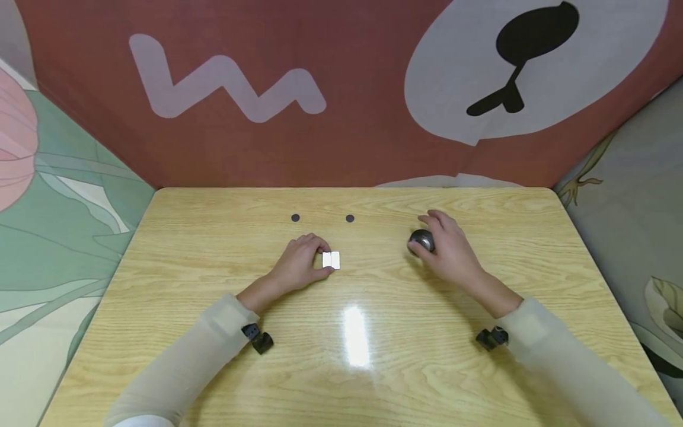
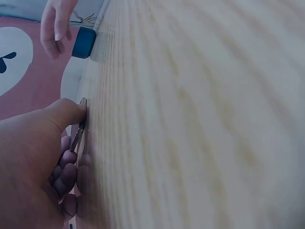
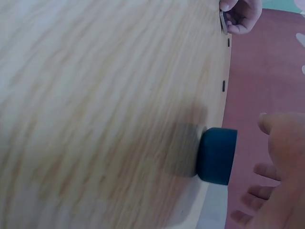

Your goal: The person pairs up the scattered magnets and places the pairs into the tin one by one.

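Left hand [image 1: 296, 264] pinches white piece [image 1: 335, 260] low at desk [image 1: 416, 356]; slack grip could let it slip. Right hand [image 1: 450, 252], fingers wide, near cup [image 1: 423, 239] standing on desk; lopsided grab could tip it.

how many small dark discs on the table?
2: one dark disc beyond the left hand, the other disc right of it, both near the table's far edge. Any under a hand would be hidden.

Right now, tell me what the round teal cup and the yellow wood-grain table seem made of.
Round teal cup: probably coated metal, smooth outside, with a metallic gleam from above. Yellow wood-grain table: wood or laminate, unclear which; glossy, given the bright reflection.
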A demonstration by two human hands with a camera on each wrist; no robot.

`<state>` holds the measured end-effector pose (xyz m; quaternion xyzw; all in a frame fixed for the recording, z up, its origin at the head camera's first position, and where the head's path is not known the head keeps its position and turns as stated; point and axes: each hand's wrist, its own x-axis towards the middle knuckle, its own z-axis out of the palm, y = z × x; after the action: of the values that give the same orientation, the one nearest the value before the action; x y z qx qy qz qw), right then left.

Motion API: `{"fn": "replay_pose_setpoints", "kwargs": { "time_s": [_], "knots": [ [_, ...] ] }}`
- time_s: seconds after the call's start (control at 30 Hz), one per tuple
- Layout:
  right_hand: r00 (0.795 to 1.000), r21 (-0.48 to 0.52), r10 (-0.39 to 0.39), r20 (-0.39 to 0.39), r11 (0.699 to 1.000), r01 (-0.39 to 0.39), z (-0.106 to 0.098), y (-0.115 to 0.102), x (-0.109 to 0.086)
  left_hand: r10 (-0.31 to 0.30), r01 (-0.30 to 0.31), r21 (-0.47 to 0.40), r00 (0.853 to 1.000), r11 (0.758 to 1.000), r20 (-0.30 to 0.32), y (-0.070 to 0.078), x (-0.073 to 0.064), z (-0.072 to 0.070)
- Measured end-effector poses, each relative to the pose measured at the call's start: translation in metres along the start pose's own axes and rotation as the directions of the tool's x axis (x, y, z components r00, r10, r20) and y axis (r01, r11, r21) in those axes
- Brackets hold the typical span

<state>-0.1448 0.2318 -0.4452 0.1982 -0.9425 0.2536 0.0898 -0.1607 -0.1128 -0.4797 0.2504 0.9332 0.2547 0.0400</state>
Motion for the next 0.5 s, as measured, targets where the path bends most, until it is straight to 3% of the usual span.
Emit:
{"fn": "replay_pose_setpoints", "kwargs": {
  "time_s": [0.3, 0.5],
  "knots": [
    [0.991, -0.071, 0.071, 0.111, 0.995, -0.063, -0.003, 0.01, -0.007, 0.0, 0.0, 0.0, 1.0, 1.0, 0.003, 0.003, 0.0, -0.003],
    [0.972, -0.1, 0.126, 0.198, 0.989, -0.108, -0.003, 0.015, -0.01, 0.002, -0.002, -0.002, 1.0, 1.0, 0.005, 0.004, 0.0, -0.003]
  ]
}}
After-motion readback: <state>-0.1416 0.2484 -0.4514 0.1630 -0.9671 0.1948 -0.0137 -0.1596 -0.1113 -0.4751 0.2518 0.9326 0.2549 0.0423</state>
